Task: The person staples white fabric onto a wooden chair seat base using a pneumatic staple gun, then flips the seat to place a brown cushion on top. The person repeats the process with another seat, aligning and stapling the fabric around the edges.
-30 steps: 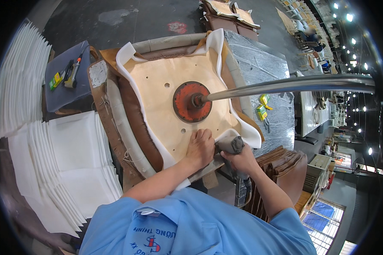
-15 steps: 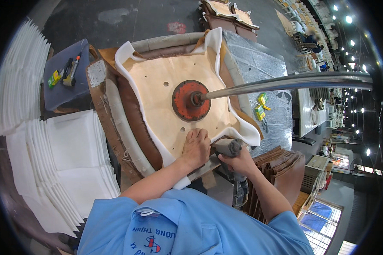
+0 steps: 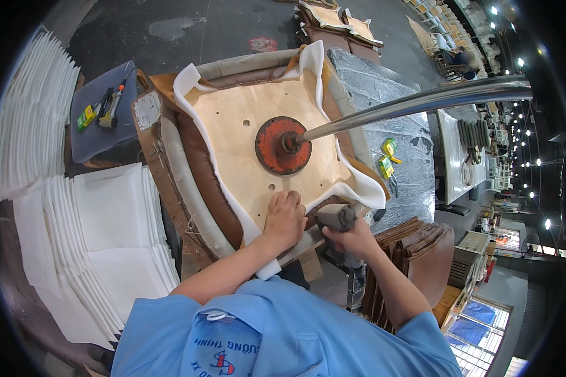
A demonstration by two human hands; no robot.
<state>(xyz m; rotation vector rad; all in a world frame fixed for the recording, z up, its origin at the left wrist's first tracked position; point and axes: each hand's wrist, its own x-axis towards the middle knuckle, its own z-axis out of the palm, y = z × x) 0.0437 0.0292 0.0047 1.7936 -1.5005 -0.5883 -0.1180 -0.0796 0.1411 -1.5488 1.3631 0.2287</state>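
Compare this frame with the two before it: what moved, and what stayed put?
Little changed. The left hand stays pressed flat on the plywood seat base; the right hand keeps gripping the staple gun at the near edge, barely shifted. The red disc and steel arm are unmoved.

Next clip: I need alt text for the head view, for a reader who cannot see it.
A person presses the left hand flat on the plywood underside of an upturned seat cushion while the right hand grips a grey power stapler at its near edge. A red metal disc on a steel arm clamps the seat; stacked white sheets lie to the left.
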